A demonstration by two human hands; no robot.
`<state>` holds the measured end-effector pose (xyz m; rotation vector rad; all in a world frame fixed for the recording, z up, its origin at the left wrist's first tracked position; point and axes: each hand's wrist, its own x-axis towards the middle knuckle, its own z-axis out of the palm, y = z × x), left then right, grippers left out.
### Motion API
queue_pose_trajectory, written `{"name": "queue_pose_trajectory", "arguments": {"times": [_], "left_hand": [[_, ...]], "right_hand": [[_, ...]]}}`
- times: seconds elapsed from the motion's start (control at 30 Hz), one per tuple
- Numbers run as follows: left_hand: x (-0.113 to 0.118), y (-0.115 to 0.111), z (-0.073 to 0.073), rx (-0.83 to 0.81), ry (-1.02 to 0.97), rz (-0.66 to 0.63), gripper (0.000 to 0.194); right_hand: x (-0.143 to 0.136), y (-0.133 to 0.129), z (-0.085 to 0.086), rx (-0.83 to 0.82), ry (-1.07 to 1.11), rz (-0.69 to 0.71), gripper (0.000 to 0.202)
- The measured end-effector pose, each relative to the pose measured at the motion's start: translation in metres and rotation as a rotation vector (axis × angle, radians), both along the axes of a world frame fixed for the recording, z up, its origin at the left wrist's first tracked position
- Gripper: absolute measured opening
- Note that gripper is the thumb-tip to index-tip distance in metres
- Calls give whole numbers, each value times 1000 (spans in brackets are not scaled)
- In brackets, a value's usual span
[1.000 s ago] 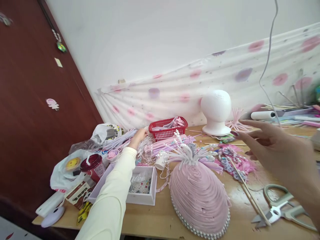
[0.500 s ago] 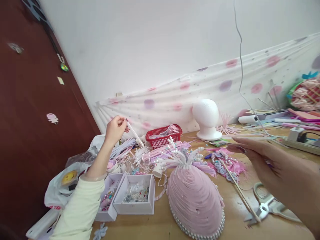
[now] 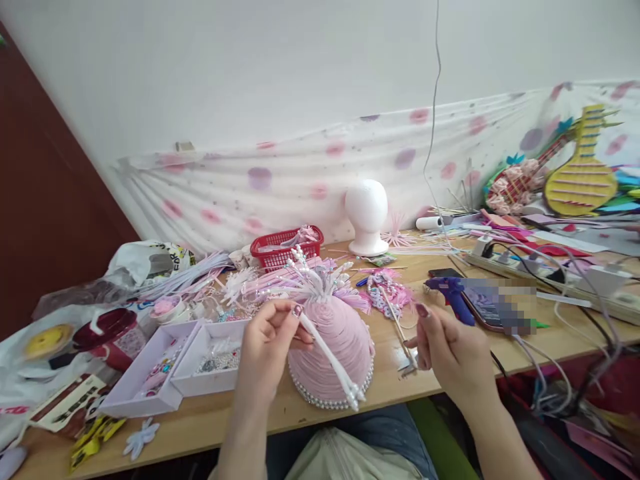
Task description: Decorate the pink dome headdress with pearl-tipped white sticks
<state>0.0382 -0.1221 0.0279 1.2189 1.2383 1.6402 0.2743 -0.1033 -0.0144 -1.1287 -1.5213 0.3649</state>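
My left hand (image 3: 273, 333) pinches the end of a white stem (image 3: 330, 357) with pearly beads at its lower tip. The stem slants down to the right in front of a pink, string-wrapped dome (image 3: 333, 333). White and lilac beaded strands (image 3: 320, 283) fan out from the top of the dome, and pearls line its bottom edge. To the right of the dome, my right hand (image 3: 445, 347) is closed around the handles of metal pliers (image 3: 407, 367), whose handles are mostly hidden. Wooden sticks (image 3: 395, 320) lie beside the pliers.
Two lilac boxes (image 3: 117, 393) of beads stand left, beside plastic bags (image 3: 145, 263). A red basket (image 3: 287, 252) and white foam head (image 3: 367, 217) stand behind. On the right lie a blue glue gun (image 3: 457, 297), a phone (image 3: 485, 307) and a power strip (image 3: 520, 267).
My left hand has brought the beaded stem from the back left to in front of the dome. The right hand has closed and moved down to the pliers. The view has turned right and down.
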Motion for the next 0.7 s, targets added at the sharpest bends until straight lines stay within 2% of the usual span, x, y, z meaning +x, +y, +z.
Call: {"name": "queue_pose_trajectory", "arguments": {"times": [0.13, 0.2, 0.27, 0.33, 0.43, 0.53, 0.6, 0.7], "left_hand": [[39, -2, -23, -64, -346, -60, 35], [53, -5, -31, -127, -397, -137, 36], [60, -8, -36, -177, -396, -205, 36], [62, -10, -41, -190, -384, -235, 35], [58, -11, -45, -192, -352, -264, 33], [53, -11, -47, -223, -277, -349, 31], [52, -11, -46, -248, -221, -411, 32], [54, -11, -44, -300, -190, -452, 40]], "right_hand": [[-8, -8, -21, -68, -116, 237, 54], [-15, -11, -23, -89, -34, 351, 44], [-21, -10, -21, -97, 110, 401, 38], [-27, -6, -17, -87, 188, 367, 43], [-33, 0, -13, -86, 197, 220, 55], [-36, 2, -12, -116, 248, 131, 57], [-39, 2, -13, -139, 267, 144, 56], [-42, 2, -14, -153, 221, 234, 53]]}}
